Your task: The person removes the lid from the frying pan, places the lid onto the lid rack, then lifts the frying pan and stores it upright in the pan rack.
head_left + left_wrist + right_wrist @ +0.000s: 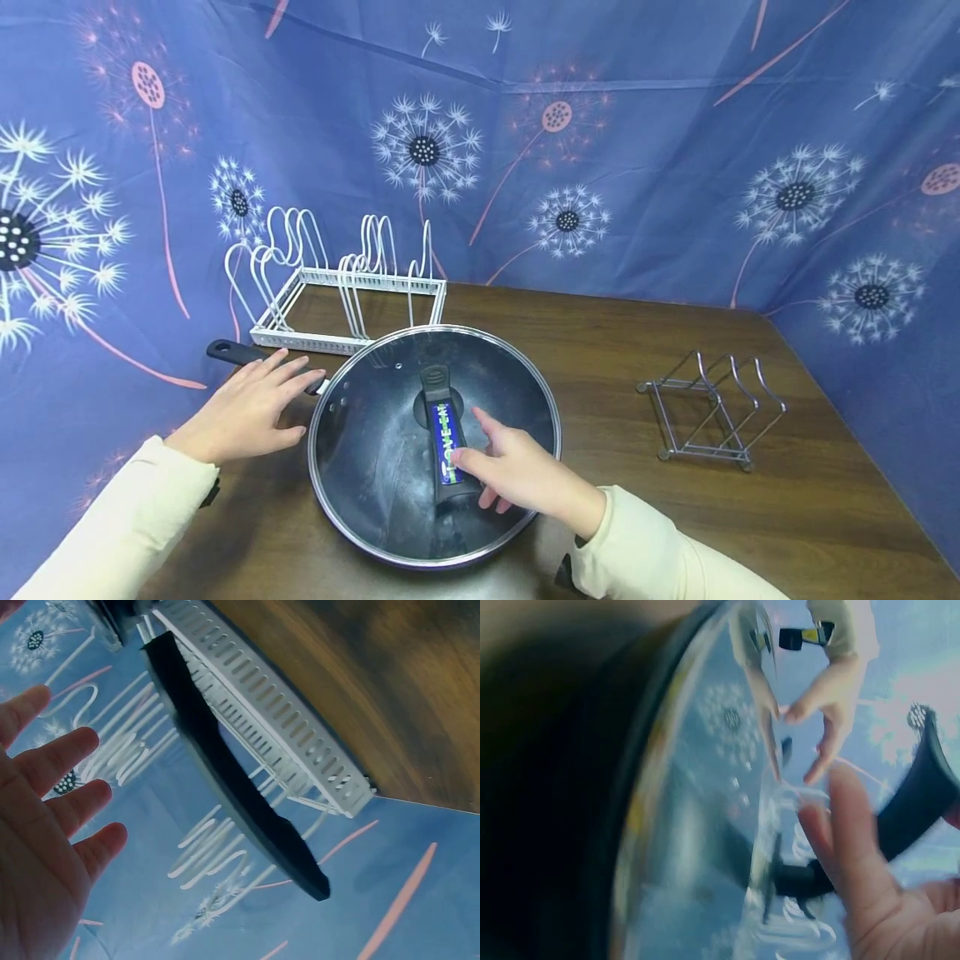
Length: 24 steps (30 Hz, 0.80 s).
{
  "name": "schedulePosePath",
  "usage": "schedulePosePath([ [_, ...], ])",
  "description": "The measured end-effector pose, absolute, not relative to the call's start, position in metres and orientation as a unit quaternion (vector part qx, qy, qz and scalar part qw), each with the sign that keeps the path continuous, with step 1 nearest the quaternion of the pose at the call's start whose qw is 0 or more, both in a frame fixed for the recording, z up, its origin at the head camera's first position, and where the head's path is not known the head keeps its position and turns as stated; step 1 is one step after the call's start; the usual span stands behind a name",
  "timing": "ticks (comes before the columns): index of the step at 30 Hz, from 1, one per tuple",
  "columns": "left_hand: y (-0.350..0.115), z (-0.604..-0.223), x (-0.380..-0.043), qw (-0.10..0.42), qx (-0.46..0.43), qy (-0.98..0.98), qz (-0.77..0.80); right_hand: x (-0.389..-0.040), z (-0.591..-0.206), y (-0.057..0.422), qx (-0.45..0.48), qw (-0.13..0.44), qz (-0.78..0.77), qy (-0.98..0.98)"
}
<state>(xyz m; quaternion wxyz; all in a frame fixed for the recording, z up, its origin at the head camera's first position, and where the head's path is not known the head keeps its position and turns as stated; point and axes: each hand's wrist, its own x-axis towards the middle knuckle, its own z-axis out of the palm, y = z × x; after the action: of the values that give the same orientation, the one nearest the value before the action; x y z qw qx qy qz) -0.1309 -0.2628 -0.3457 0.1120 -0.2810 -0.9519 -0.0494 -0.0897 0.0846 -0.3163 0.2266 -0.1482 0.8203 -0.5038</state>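
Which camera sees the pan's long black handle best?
The left wrist view: there the long black handle is big and close, and no fingers cover it. The head view shows its far end, but the left hand hides part of it. In the blurry right wrist view, I can't make it out.

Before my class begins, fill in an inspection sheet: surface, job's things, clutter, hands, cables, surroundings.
Surface: brown wood-grain table.
Job's things: lidded pan, its pan handle pointing left.
Clutter: white rack behind the pan, toward the left; small metal rack to the right.
Hands: left hand near the pan handle, fingers extended; right hand at the lid handle, grip unclear.
Cables: nothing seen.
Surroundings: blue dandelion-print fabric.
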Motion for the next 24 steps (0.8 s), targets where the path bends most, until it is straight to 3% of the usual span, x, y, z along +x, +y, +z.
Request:
schedulePosePath([
  [7, -0.274, -0.356, -0.135, 0.102, -0.246, -0.963, -0.041, -0.084, -0.326, 0.066, -0.144, 0.214, -0.598, 0.759],
  [24, -0.289, -0.377, -0.157, 0.076, -0.165, -0.981, -0.063, -0.095, -0.326, 0.047, -0.113, 0.229, -0.610, 0.750],
])
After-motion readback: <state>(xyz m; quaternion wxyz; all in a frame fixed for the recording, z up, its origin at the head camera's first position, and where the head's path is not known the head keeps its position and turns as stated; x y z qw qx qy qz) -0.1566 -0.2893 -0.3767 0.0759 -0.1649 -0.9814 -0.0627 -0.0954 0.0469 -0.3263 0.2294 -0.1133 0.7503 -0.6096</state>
